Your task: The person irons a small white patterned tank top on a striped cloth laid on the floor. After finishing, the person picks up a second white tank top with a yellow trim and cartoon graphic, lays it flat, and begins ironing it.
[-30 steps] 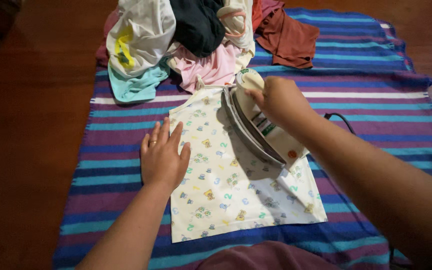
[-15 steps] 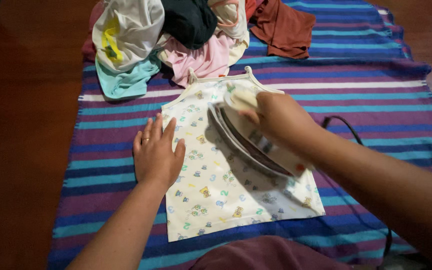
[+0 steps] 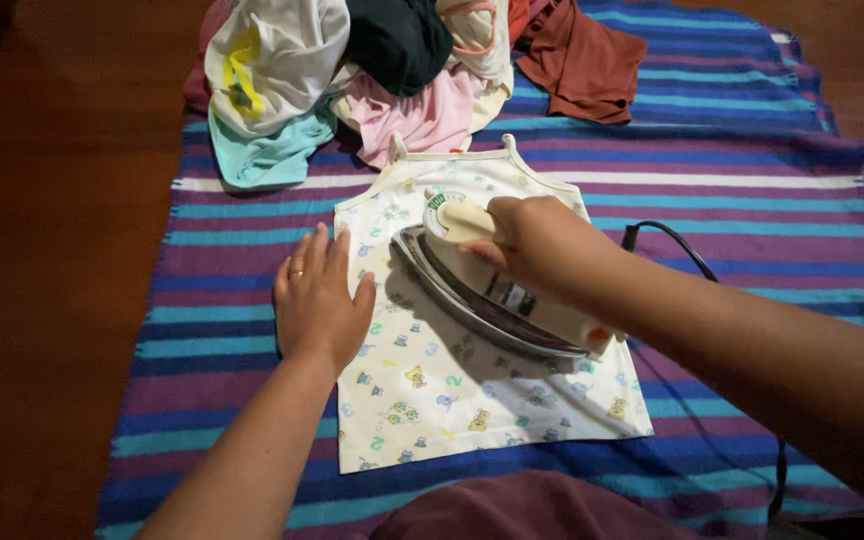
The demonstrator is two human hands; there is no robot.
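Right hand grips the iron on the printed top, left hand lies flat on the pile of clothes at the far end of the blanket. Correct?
Not quite. The right hand does grip the iron on the printed top, but the head view shows the left hand flat on that top's edge, not on the pile of clothes.

Iron [image 3: 497, 290]: cream plastic shell, smooth, slight sheen; soleplate edge looks like grey metal, dully glossy; cord [image 3: 672, 245] at centre right black, rubbery, matt. Printed top [image 3: 452, 390]: thin cotton-like cloth, matt, pressed flat. Striped blanket [image 3: 732, 160]: coarse woven cloth, rough nap. Clothes pile [image 3: 352, 70], upper centre: soft crumpled fabrics. Floor [image 3: 52, 250], left: dark wood-toned, faintly polished.
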